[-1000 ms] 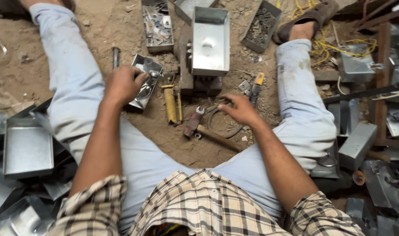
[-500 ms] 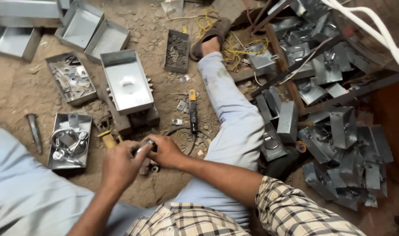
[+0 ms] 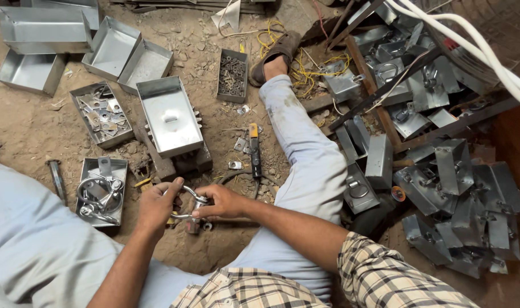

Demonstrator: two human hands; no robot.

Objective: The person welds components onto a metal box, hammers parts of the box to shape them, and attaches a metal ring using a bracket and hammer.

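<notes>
Sandy dirt floor [image 3: 20, 131], gritty, strewn with folded sheet-metal trays [image 3: 170, 117] at upper left; dull grey metal boxes [image 3: 459, 188] heaped at right. Lower centre: left hand [image 3: 157, 204] and right hand [image 3: 223, 201] both closed on curved shiny metal ring [image 3: 190, 201], held between them just above floor.

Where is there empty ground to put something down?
Bare dirt lies between the tray of washers and the person's trouser leg on the left, and below both hands at the knees. The right side is crowded with piled metal boxes.
</notes>
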